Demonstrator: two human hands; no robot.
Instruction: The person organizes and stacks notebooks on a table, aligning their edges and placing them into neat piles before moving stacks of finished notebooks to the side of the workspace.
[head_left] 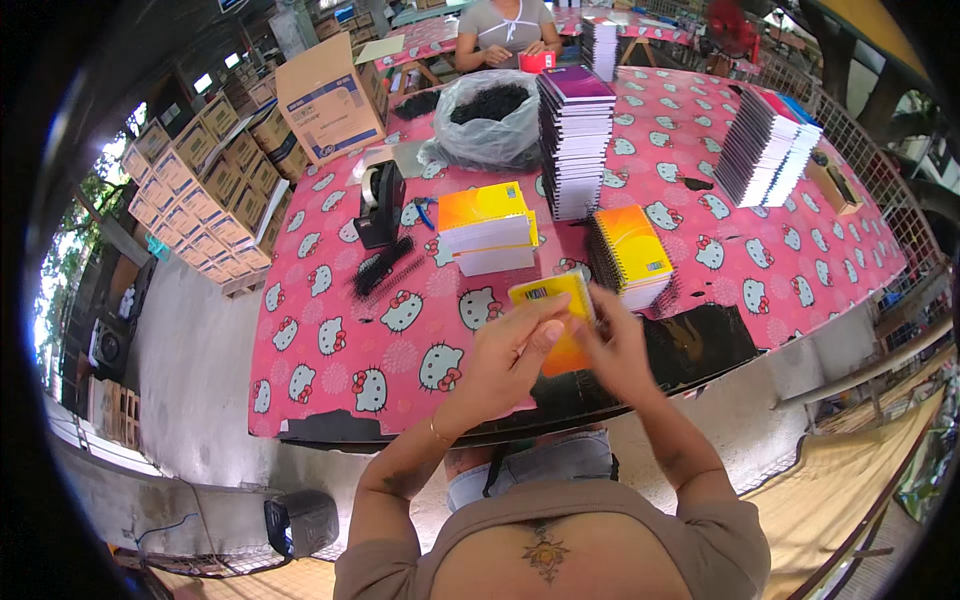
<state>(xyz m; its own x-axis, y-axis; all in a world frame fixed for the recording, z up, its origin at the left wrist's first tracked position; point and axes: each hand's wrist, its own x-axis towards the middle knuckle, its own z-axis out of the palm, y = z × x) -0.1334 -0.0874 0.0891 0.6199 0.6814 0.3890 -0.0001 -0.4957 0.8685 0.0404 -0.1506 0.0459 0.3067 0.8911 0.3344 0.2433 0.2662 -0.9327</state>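
Note:
Both my hands hold a small yellow and orange notebook (566, 358) over the near edge of the table. My left hand (503, 352) is closed round its left side, the thumb lying across the cover. On the other side my right hand (614, 350) grips the spiral-bound edge; its fingers are slightly blurred. Just beyond lies a stack of yellow notebooks (488, 208) with white page edges. Right of it is another stack of orange and yellow spiral notebooks (632, 240). Loose black binding coils (382, 268) lie to the left, beside a black tape dispenser (378, 212).
A tall stack of purple-topped notebooks (575, 150) and a plastic bag of black coils (487, 112) stand farther back. More notebooks (765, 150) are stacked at right. An open carton (330, 105) stands at far left. Another person (508, 30) works across the pink table (420, 330).

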